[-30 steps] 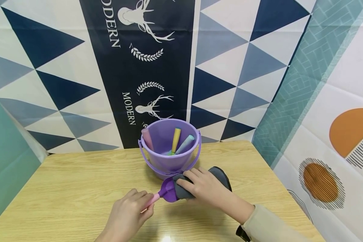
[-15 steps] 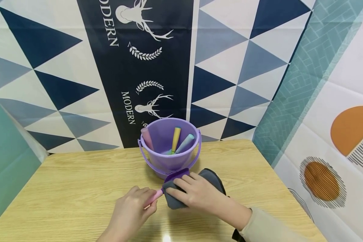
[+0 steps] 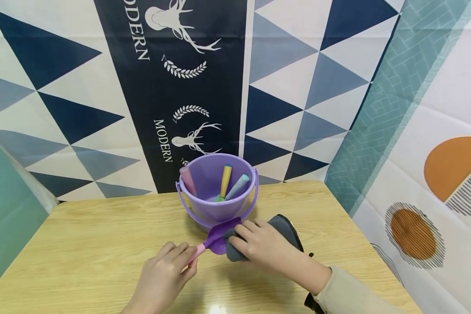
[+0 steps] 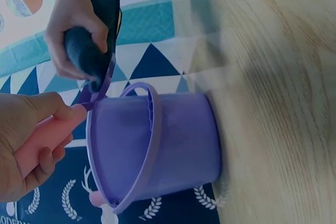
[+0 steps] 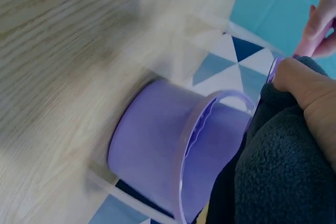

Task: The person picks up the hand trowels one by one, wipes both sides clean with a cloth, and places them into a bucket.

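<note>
My left hand [image 3: 162, 274] grips the pink handle of a toy shovel with a purple blade [image 3: 219, 233], held up in front of the bucket. My right hand [image 3: 264, 244] holds a dark grey cloth [image 3: 284, 231] with dark edging against the right part of the blade. In the left wrist view, the fingers wrap round the pink handle [image 4: 50, 137] and the cloth [image 4: 86, 51] lies over the blade. The right wrist view shows the bunched fuzzy cloth [image 5: 286, 166] under the right thumb; most of the blade is hidden there.
A purple bucket [image 3: 216, 211] with its handle hanging forward stands at the table's back. Inside lean a pink handle [image 3: 188, 182], a yellow handle [image 3: 225, 181] and a light blue handle [image 3: 238, 186]. The wooden table [image 3: 102, 248] meets patterned wall sheets behind and at the sides.
The cloth first moves left across the blade towards the pink handle, then back to the right, uncovering more purple. The blade's tilt changes. The left hand keeps its grip.
</note>
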`<action>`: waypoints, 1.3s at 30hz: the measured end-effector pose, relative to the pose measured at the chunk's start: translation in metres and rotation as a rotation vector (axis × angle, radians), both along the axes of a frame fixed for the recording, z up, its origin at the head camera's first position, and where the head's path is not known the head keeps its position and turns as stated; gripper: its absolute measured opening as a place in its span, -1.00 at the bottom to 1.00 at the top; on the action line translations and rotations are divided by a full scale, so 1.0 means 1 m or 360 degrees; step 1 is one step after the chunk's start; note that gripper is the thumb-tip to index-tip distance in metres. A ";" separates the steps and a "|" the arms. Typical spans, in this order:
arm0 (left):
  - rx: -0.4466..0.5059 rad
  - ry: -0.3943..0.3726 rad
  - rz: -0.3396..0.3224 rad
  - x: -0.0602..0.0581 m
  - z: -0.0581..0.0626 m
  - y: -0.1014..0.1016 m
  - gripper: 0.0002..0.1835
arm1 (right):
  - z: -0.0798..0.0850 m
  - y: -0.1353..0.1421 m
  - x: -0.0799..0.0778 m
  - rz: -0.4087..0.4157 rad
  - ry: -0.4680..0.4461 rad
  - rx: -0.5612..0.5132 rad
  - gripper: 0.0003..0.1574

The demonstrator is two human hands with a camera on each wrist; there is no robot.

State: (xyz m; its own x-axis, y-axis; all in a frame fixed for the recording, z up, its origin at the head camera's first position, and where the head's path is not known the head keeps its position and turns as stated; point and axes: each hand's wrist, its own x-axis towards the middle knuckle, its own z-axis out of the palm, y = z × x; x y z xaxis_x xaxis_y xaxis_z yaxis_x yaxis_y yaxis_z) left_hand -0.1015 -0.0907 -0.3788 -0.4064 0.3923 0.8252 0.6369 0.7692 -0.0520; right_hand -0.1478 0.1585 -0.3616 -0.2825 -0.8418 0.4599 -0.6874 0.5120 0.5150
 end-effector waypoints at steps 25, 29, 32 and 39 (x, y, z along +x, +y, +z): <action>-0.0004 -0.0032 -0.0008 -0.001 -0.003 -0.004 -0.50 | -0.007 -0.005 0.003 -0.0044 -0.0059 0.0078 -0.42; 0.0027 -0.0057 -0.0012 0.000 -0.005 -0.010 -0.55 | -0.007 0.007 0.000 -0.0105 -0.0095 0.0068 -0.39; 0.0043 -0.0084 -0.0005 0.000 -0.004 -0.014 -0.68 | -0.003 0.013 -0.003 -0.0116 -0.0110 0.0011 -0.29; 0.0006 -0.0162 0.0057 0.003 0.002 -0.009 -0.75 | 0.005 0.001 -0.003 0.0120 -0.0041 -0.0130 -0.26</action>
